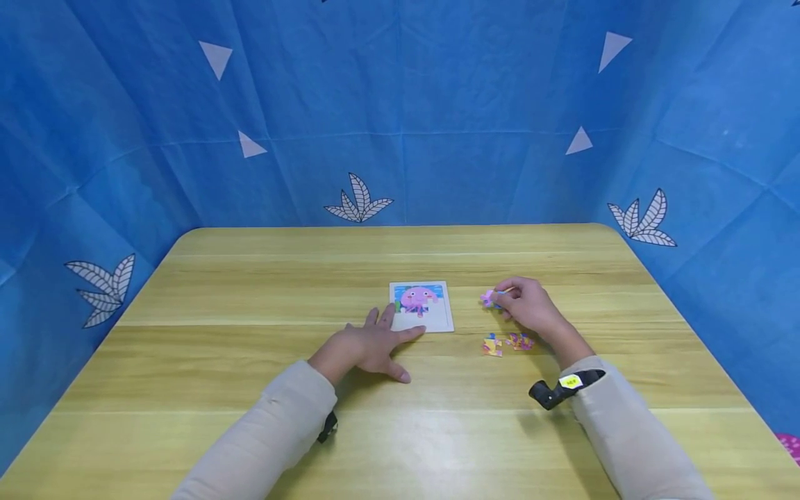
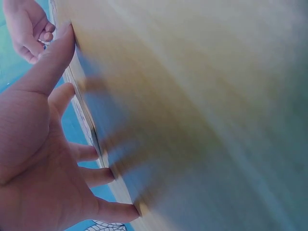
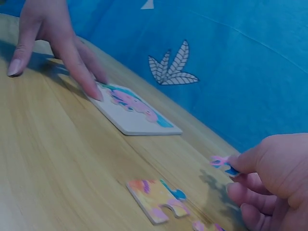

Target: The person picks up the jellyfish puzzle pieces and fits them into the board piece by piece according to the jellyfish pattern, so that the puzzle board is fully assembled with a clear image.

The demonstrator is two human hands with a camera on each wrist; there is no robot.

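Note:
A square white puzzle board point(image 1: 442, 322) lies on the table, its upper part filled with a pink octopus picture and blue background. My left hand point(image 1: 375, 345) is spread out at its lower left corner, fingertips touching the frame and thumb on the wood. To the right, my right hand point(image 1: 530, 304) pinches a pink and blue puzzle piece point(image 3: 220, 162) between thumb and fingers, held just above the table in the right wrist view. Nearer to me lie a yellow-orange puzzle piece point(image 1: 492, 346) and some pink-purple puzzle pieces point(image 1: 520, 341), whose exact number I cannot tell.
The wood-grain table point(image 1: 250, 298) has rounded far corners. Behind and beside it hangs a blue cloth point(image 1: 437, 83) with white triangles and leaf drawings. A black wrist camera point(image 1: 562, 390) sits on the right sleeve, close above the table.

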